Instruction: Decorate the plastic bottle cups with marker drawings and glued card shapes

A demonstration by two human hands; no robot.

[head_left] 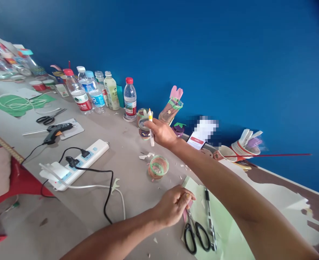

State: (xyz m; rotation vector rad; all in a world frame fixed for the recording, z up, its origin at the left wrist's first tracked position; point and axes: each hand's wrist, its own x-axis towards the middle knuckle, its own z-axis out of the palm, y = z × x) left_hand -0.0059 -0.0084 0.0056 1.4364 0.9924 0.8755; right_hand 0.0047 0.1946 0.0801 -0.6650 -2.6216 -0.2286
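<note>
My right hand (163,133) reaches out over the table, its fingers closed around a white marker with a yellow end (150,116), held upright. Just behind it is a small decorated cup cut from a plastic bottle (143,134). A clear cup with a green rim (158,167) stands between my two hands. My left hand (172,206) is closed, thumb pressed against the fingers; what it may hold is hidden. Pink paper (185,215) shows beside its fingertips. Close by lie black-handled scissors (194,231) and a black pen (210,220) on light green paper (227,231).
Plastic bottles (130,99) stand along the blue wall. A power strip (80,164) with cables, a glue gun (57,131) and other scissors (51,116) lie to the left. On the right are a phone (196,141), stacked paper cups (244,148) and torn white paper (278,195).
</note>
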